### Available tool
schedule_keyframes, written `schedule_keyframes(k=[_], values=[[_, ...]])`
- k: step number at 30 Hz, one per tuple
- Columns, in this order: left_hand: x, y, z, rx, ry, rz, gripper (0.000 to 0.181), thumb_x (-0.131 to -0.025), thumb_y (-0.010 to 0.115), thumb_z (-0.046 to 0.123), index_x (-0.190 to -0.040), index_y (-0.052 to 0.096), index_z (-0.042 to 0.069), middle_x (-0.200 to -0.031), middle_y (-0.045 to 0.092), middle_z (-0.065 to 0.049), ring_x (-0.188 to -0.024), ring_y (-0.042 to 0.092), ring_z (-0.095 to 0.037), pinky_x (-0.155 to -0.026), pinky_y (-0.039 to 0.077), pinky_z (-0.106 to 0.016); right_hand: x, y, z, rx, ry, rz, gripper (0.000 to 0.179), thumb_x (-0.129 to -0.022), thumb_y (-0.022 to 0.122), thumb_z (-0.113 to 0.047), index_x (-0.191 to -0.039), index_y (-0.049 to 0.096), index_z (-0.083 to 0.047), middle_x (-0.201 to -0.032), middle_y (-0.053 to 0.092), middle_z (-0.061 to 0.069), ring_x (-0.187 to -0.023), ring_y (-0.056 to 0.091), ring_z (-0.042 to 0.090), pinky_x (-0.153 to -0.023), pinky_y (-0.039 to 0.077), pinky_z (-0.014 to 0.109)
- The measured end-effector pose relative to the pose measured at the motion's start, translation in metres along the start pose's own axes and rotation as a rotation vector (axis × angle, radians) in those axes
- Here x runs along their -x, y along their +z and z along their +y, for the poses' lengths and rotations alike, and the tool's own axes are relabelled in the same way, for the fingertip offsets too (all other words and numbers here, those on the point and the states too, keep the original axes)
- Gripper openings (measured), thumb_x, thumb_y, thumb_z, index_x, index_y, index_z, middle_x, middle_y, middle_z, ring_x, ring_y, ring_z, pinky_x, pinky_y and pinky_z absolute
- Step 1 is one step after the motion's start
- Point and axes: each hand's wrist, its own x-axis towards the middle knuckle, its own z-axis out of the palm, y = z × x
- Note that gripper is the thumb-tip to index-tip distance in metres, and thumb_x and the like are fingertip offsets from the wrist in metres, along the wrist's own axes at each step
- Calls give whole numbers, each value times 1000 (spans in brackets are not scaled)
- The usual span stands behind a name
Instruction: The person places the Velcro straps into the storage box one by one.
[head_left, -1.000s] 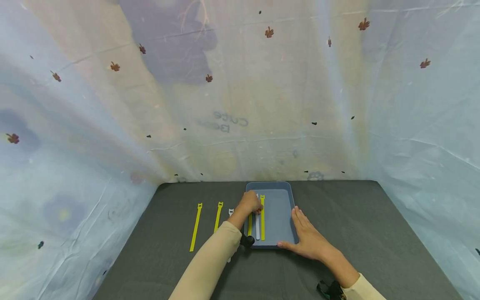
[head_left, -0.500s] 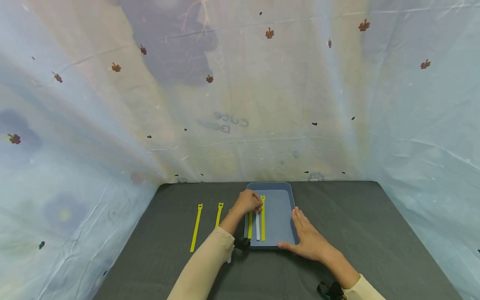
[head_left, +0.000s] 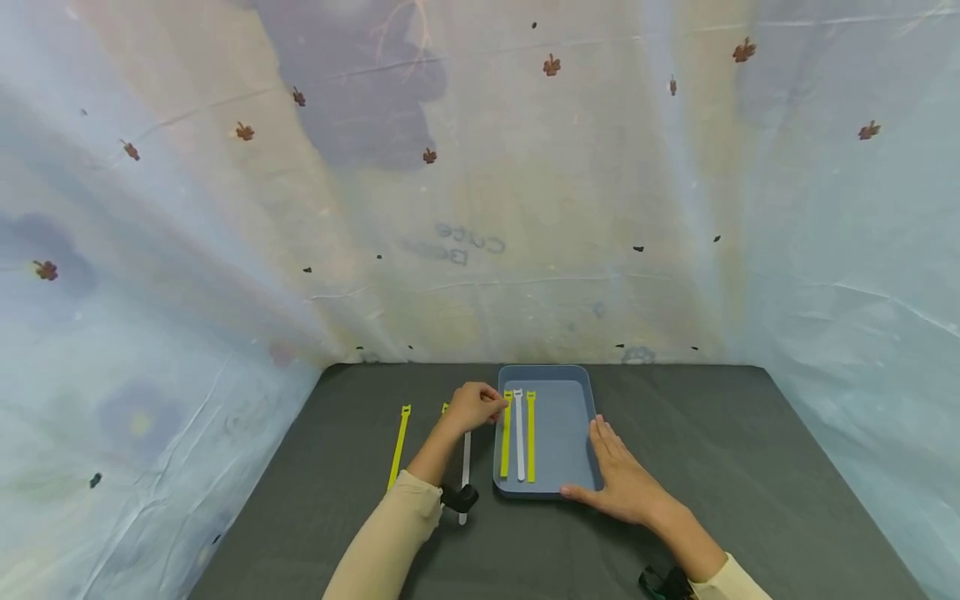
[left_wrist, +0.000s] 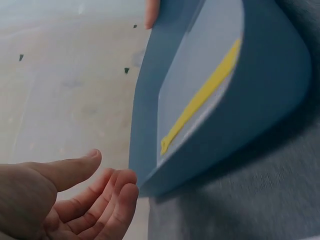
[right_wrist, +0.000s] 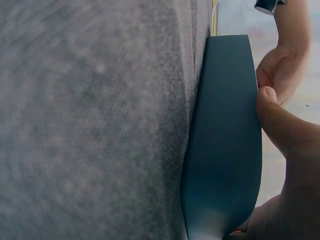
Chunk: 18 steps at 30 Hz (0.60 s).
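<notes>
- Patterned sheets (head_left: 562, 208) are hanging behind a dark grey bench (head_left: 705, 425).
- On it, a blue-grey tray (head_left: 562, 433) is holding two yellow straps (head_left: 531, 437) and a white strap (head_left: 520, 442) in its left half.
- Left hand (head_left: 474, 407) is hovering by its left rim, fingers loosely bent, thumb apart.
- Right hand (head_left: 622, 477) is lying spread along its right side, thumb touching the rim.
- Outer straps (head_left: 398, 446) are lying left, partly hidden by the left sleeve (head_left: 390, 533).
</notes>
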Motion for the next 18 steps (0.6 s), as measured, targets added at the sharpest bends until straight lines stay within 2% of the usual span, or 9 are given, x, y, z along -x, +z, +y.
schedule_keyframes(k=[5,11,18], values=[[13,-13,-8,10,-17,17,20,-105,73,23,-107,75,3,-90,78,-11,-91,77,-37,-76,63,-37,1,-2,-1,-18,3,-4,134,-88,69,-81,-168,10,9,-177,2,29,-163,7,50,-127,21,69],[23,-24,-22,27,-28,33,23,-106,72,26,-111,75,4,-100,77,-18,-93,76,-36,-79,63,-42,2,-2,-1,-12,-5,2,133,-88,70,-79,-167,10,10,-176,3,29,-163,7,50,-127,22,69],[37,-43,-43,-20,-47,98,24,-106,72,26,-112,75,3,-98,75,-13,-92,73,-37,-70,58,-36,0,-1,-1,-18,-8,-3,134,-88,69,-80,-167,9,9,-177,1,29,-163,7,49,-127,22,69]])
